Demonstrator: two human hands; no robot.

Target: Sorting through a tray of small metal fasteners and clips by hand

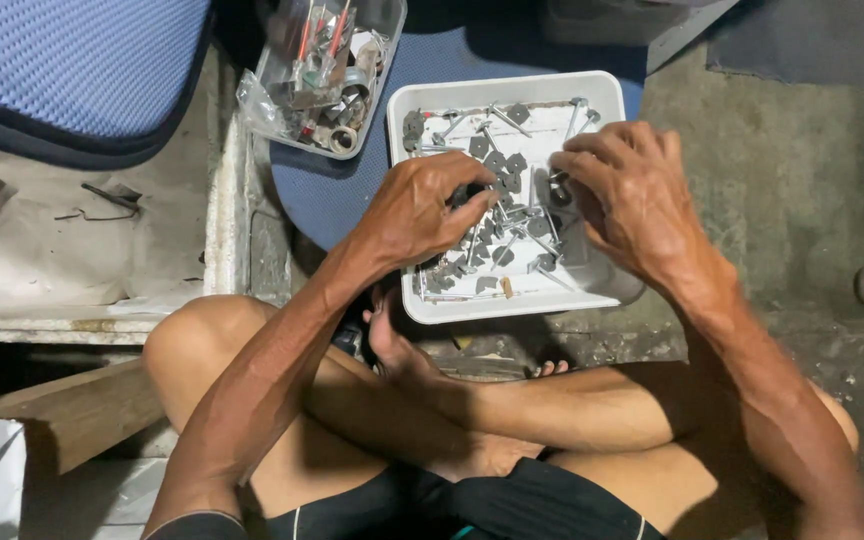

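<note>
Metal hardware pieces (500, 225), small grey plates mixed with bolts, are sorted by 2 bare hands inside a white plastic tray (512, 306). The left hand (417, 210) is curled over the tray's near-left part, its fingertips pressed together among the pieces; whether a piece is pinched cannot be told. The right hand (632, 195) is bent over the tray's right side, fingers drawn together at a small piece by the far-right pieces. The tray is set on a blue cushion (327, 190) and concrete floor (802, 180), just beyond the crossed legs. Beside it, to the far left, a clear plastic container (324, 75) of mixed parts is seen.
</note>
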